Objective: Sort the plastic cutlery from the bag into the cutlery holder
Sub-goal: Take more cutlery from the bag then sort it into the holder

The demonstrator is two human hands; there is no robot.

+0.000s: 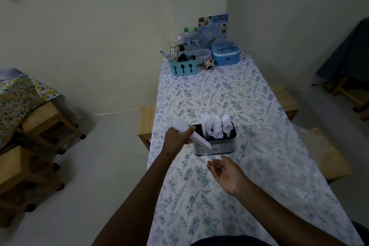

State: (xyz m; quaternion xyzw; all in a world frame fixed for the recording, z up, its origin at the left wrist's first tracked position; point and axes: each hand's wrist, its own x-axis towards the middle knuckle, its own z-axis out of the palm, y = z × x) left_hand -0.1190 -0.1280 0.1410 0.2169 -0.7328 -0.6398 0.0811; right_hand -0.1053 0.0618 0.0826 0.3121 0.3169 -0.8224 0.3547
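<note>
While the head view is dim, the left hand [178, 139] plainly grips a bundle of white plastic cutlery [200, 141], thumb and curled fingers round it, just left of the cutlery holder [215, 147] on the table [219, 96]. The bundle's long axis slants upper-left to lower-right, narrow ends crossing the holder's front-left corner. Right hand [227, 171] hovers near the holder's front, palm up, fingers loosely spread, empty. Left hand is nearer; the bundle likely needs tipping upright first.

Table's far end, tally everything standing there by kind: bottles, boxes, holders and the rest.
Water bottles: 2
Sauce bottle: 1
Teal holder: 1
Blue box: 1
Clear box: 1
Small cup: 1
Menu card: 1
Total: 8
</note>
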